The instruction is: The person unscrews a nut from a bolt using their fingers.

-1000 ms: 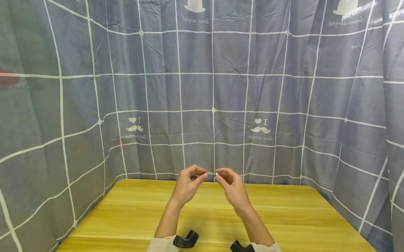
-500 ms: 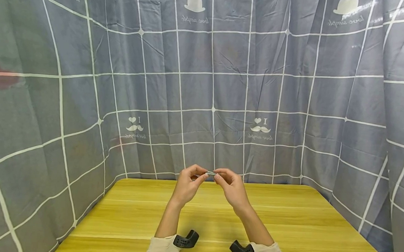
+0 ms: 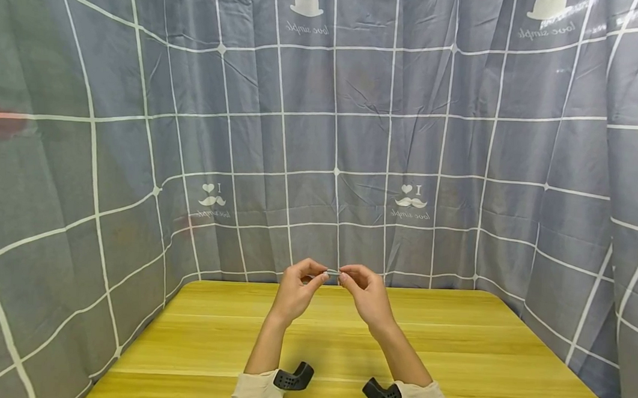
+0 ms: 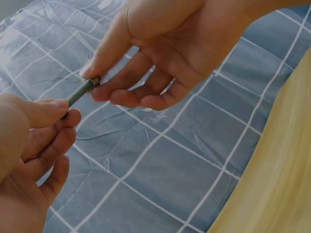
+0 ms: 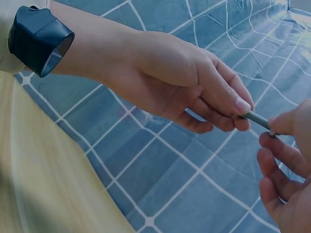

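A slim, grey threaded bolt is held level between both hands, above the far edge of the table in the head view. My left hand pinches one end of it between thumb and forefinger. At the other end sits a small metal collar, which looks like a nut, though I cannot tell for sure. Thumb and forefinger of my right hand are at that collar, the thumb slightly blurred in the left wrist view. The remaining fingers of both hands are loosely bent. Fingertips hide both ends of the bolt.
Below the hands lies a yellow wood-grain table. A grey curtain with white grid lines hangs around the back and sides. Black wrist mounts sit at both beige sleeves.
The right thumb and forefinger have shifted slightly at their end of the bolt; a pale bit seen there a second ago is out of sight. The left hand stays put.
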`<state>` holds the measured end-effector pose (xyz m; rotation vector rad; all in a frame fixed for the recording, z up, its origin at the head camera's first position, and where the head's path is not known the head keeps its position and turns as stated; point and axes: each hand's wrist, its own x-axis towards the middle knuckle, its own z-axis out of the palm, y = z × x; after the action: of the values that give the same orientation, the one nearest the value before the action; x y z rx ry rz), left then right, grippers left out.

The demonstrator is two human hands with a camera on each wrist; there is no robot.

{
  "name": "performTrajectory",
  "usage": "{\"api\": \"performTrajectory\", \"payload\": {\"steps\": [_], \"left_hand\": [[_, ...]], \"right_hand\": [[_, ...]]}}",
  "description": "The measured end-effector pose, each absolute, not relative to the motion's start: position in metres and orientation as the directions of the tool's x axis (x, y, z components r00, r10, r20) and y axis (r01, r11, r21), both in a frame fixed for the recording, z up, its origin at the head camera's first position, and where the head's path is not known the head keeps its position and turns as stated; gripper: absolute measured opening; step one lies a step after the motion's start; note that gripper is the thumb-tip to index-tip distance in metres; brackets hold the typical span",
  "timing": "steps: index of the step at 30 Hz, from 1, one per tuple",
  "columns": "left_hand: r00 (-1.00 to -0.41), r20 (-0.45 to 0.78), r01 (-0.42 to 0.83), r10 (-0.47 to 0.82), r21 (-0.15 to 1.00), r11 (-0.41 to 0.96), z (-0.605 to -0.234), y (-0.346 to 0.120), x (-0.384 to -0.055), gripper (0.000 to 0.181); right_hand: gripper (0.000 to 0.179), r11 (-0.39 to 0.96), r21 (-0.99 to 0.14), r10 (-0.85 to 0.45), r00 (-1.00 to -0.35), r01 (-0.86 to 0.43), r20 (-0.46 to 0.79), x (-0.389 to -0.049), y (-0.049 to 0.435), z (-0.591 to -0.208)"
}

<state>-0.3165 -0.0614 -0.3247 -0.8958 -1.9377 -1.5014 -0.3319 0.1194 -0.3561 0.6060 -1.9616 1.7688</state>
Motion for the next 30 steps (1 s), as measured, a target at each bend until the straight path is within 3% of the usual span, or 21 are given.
{"api": "performTrajectory", "payload": {"steps": [6,13,20,30], "left_hand": [[-0.643,0.743,0.766,0.185,0.620,0.171,-0.3256,-0.0628,-0.3158,0.004],[-0.644,0.744,0.765,0.180,0.619,0.176,-0.3267,-0.0627,-0.3158,0.004],[-0.645,0.743,0.764,0.179,0.622,0.173,-0.3268,-0.0630,-0.3161,0.004],[-0.644,0.744,0.765,0.180,0.621,0.168,-0.3252,-0.0636,-0.3170,0.004]], "right_hand": [[0.043,0.095,-0.834,-0.080,-0.839,-0.543,0.538,-0.3296,0.1194,-0.3563],[0.016,0.104,-0.808,-0.038,-0.814,-0.580,0.580,-0.3312,0.1181,-0.3571],[0.031,0.105,-0.819,-0.032,-0.825,-0.564,0.564,-0.3297,0.1186,-0.3564],[0.020,0.096,-0.806,-0.024,-0.811,-0.585,0.585,-0.3312,0.1187,-0.3552]]}}
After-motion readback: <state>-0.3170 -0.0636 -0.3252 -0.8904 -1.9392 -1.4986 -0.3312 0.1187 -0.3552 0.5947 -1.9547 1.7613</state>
